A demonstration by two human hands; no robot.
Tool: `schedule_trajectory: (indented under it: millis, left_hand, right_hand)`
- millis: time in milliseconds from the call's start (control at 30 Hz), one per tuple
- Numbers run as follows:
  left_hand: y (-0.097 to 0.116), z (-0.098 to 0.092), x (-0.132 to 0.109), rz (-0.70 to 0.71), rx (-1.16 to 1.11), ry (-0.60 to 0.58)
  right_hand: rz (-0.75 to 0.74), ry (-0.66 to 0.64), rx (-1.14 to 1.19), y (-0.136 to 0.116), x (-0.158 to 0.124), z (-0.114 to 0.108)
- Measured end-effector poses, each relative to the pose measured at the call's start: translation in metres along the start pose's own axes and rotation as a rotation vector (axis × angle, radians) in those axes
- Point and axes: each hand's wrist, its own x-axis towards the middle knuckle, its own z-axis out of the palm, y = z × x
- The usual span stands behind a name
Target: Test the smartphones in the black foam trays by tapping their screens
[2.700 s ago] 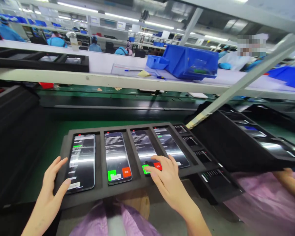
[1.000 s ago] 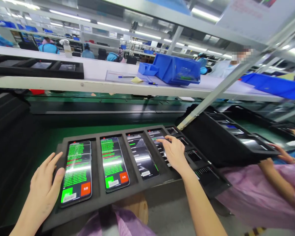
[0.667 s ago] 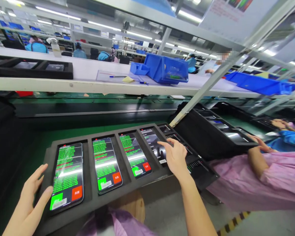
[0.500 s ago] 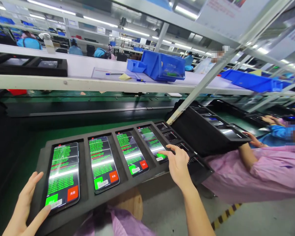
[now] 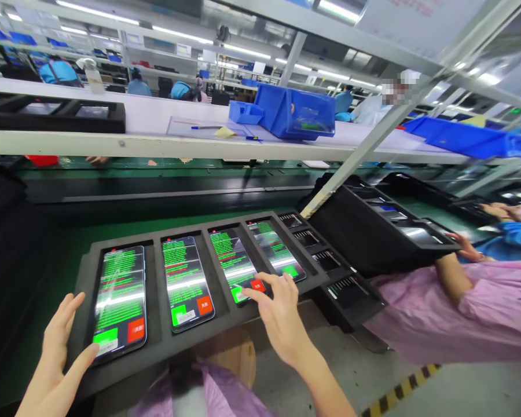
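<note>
A black foam tray (image 5: pixel 154 289) in front of me holds several smartphones in separate slots, their screens lit with green and red text. My left hand (image 5: pixel 54 353) is open at the tray's left end, with its thumb at the green button on the leftmost phone (image 5: pixel 120 295). My right hand (image 5: pixel 282 318) is over the third phone (image 5: pixel 230 255) from the left, index finger reaching to the green button; its fingers are apart and it holds nothing. The second phone (image 5: pixel 186 275) and the rightmost phone (image 5: pixel 273 246) lie in their slots.
Another foam tray with phones (image 5: pixel 325 260) adjoins on the right, beside a stack of black trays (image 5: pixel 360 231). A person in a pink garment (image 5: pixel 451 301) sits at the right. Above, a white shelf (image 5: pixel 191 142) carries blue bins (image 5: pixel 295 113) and a pen (image 5: pixel 208 127). A slanted metal post (image 5: pixel 351 159) crosses the view.
My right hand has moved left from the rightmost phone to the third phone. My left hand stays at the leftmost phone. The whole view has shifted slightly.
</note>
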Motion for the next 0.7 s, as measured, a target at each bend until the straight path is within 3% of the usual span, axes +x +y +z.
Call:
schedule_trajectory:
  millis: [167,233,333,400,533,700]
  left_hand:
    - [0.015,0.002,-0.002,-0.032,-0.154,-0.001]
    - [0.014,0.004,-0.002,-0.03,-0.179,0.007]
    - [0.011,0.004,-0.004,0.004,-0.175,0.019]
    - [0.009,0.002,-0.004,0.031,-0.163,0.011]
    - [0.015,-0.009,0.003,0.018,-0.122,-0.035]
    - [0.031,-0.02,0.023,0.029,0.116,-0.068]
  right_hand:
    - [0.059,0.083,0.057,-0.043,0.01,0.008]
    - [-0.031,0.089,0.082,-0.06,0.016,0.011]
    - [-0.253,-0.021,0.123,-0.083,0.025,0.015]
    - [-0.32,-0.093,0.152,-0.093,0.031,0.018]
    - [-0.275,-0.1,0.221,-0.092,0.047,0.021]
    - [-0.295,-0.171,0.216,-0.075,0.075,0.022]
